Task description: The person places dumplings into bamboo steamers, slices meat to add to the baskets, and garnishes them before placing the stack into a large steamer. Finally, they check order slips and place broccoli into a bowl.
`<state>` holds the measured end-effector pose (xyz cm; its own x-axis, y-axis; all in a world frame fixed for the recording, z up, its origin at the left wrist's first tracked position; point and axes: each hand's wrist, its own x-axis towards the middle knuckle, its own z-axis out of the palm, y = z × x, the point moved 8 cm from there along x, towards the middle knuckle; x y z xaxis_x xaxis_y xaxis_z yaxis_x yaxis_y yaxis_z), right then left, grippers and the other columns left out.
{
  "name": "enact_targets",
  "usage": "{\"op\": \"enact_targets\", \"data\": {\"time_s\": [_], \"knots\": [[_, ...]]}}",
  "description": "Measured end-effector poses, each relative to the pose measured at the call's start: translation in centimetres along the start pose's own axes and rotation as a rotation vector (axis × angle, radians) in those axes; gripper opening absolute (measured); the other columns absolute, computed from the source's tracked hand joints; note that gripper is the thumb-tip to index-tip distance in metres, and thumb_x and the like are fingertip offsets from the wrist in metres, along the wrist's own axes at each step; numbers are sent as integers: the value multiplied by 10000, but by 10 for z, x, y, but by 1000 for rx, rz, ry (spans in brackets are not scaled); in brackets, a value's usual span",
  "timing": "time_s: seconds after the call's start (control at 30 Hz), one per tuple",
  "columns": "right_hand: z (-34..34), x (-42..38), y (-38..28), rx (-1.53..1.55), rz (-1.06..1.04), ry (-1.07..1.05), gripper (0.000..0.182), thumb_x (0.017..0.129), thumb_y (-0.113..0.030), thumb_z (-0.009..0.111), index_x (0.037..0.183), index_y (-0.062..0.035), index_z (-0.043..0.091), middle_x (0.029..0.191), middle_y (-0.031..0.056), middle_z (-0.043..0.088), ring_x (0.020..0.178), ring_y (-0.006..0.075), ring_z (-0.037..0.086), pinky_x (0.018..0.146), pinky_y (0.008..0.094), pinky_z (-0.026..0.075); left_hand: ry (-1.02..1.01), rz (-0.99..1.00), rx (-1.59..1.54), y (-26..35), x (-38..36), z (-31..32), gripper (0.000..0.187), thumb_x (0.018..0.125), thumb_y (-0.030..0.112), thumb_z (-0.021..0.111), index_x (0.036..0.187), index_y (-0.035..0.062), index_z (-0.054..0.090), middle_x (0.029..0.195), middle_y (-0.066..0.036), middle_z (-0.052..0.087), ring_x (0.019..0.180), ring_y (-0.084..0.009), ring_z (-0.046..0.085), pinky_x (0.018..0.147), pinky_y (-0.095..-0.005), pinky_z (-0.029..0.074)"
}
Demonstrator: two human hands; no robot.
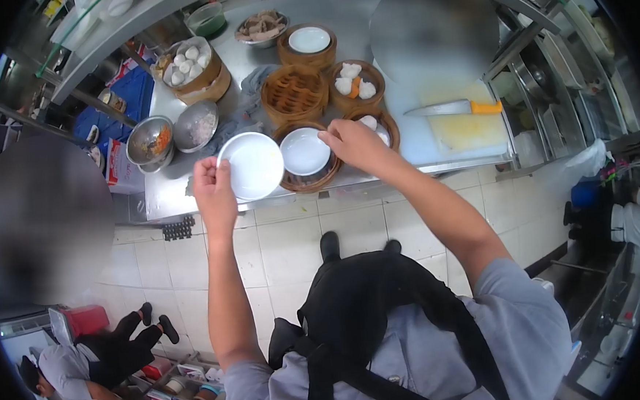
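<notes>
A grey shirt [402,341] and a black apron [373,292] are closest, with two dark shoes [329,246] on the pale tile floor [286,239] past them. Both arms reach out to the metal bench [181,197], and the hands are apart.

The left hand [214,186] is closed on the edge of a white plate [253,166], thumb on top. The plate is tipped a bit, at the front edge of the bench. The right hand [347,144] pinches the right edge of a white dish [306,151]. This dish is at the top of a round bamboo steamer [312,187], just beside the plate.

Close to the right hand is a steamer with white buns [382,132], partly hidden by that hand. Behind it, another steamer holds white dumplings [344,85] and something orange [355,88]. To the left of that one is a steamer with a slatted bottom [294,95], and behind this is a steamer with a small white dish [309,40] in it.

On the left are a grey cloth [238,124], two metal bowls [197,126] of chopped food, and a tall steamer of round white balls [188,63].

On the right, a knife [454,108] with a yellow handle lies on a white cutting board [419,137]. A co-worker [99,356] shows at the bottom left.
</notes>
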<state>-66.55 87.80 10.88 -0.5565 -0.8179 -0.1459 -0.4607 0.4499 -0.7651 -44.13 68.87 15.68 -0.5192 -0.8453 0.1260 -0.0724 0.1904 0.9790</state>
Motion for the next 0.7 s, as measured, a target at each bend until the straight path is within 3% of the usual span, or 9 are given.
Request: {"op": "enact_targets", "data": {"time_s": [0.03, 0.13, 0.23, 0.3, 0.4, 0.47, 0.5, 0.6, 0.7], "knots": [[-16, -10, -12, 33, -206, 227, 436, 978, -389, 553, 882, 28, 636, 723, 104, 625, 523, 167, 621, 499, 335, 501, -6, 20, 0, 7, -4, 9, 98, 971, 104, 600, 995, 26, 545, 802, 27, 556, 706, -37, 469, 635, -205, 392], [20, -69, 4, 654, 81, -326, 365, 1017, -322, 526, 1239, -32, 548, 1159, 114, 609, 771, 220, 688, 640, 360, 589, -190, 82, 56, 30, -35, 80, 73, 964, 100, 579, 985, 39, 543, 855, 14, 544, 744, -57, 467, 655, -228, 395], [7, -142, 74, 1308, -106, -70, 308, 1011, -175, 496, 1244, 27, 510, 1080, 127, 628, 820, 248, 683, 696, 399, 624, -487, -38, -80, 6, -85, 193, 150, 983, 176, 569, 1057, 47, 548, 929, -18, 577, 841, -107, 551, 737, -266, 467], [-38, -218, 147, 1515, 178, 279, 297, 1008, -193, 507, 1160, 56, 562, 988, 144, 653, 745, 259, 695, 620, 403, 615, -763, -260, -171, 24, -157, 285, 260, 996, 229, 563, 1163, 34, 526, 1009, -71, 622, 851, -153, 621, 734, -324, 534], [-110, -405, 286, 1267, 223, 957, 315, 1002, -225, 512, 961, 44, 672, 865, 141, 689, 707, 266, 698, 679, 419, 592, -1392, -520, -95, -18, -267, 374, 331, 997, 243, 554, 1244, 37, 479, 975, -120, 634, 750, -194, 644, 593, -334, 560], [-169, -572, 355, -68, 761, 1104, 286, 921, -232, 613, 888, 37, 703, 890, 179, 709, 797, 239, 687, 787, 413, 521, -1607, -484, 136, -75, -307, 405, 330, 1000, 242, 542, 1254, 41, 478, 959, -124, 645, 722, -203, 647, 556, -330, 561], [-186, -669, 367, -247, 1019, 1217, 283, 898, -283, 639, 912, -9, 706, 929, 178, 696, 847, 262, 673, 794, 421, 518, -1706, -450, 264, -104, -326, 417, 313, 1002, 235, 537, 1243, 42, 489, 954, -118, 651, 720, -202, 648, 558, -330, 562], [-201, -970, 428, -437, 1719, 1557, 274, 933, -340, 570, 959, -108, 713, 1049, 196, 677, 956, 306, 654, 794, 440, 529, -1613, -625, 514, -201, -328, 436, 264, 998, 226, 538, 1191, 46, 521, 954, -115, 653, 707, -202, 649, 569, -349, 568], [-250, -1145, 413, -646, 1923, 1321, 424, 916, -449, 561, 1090, -75, 657, 1077, 222, 670, 1027, 328, 635, 857, 437, 516, -1369, -711, 559, -288, -292, 443, 229, 974, 223, 534, 1129, 61, 575, 863, -101, 651, 684, -217, 646, 565, -378, 565]]}}
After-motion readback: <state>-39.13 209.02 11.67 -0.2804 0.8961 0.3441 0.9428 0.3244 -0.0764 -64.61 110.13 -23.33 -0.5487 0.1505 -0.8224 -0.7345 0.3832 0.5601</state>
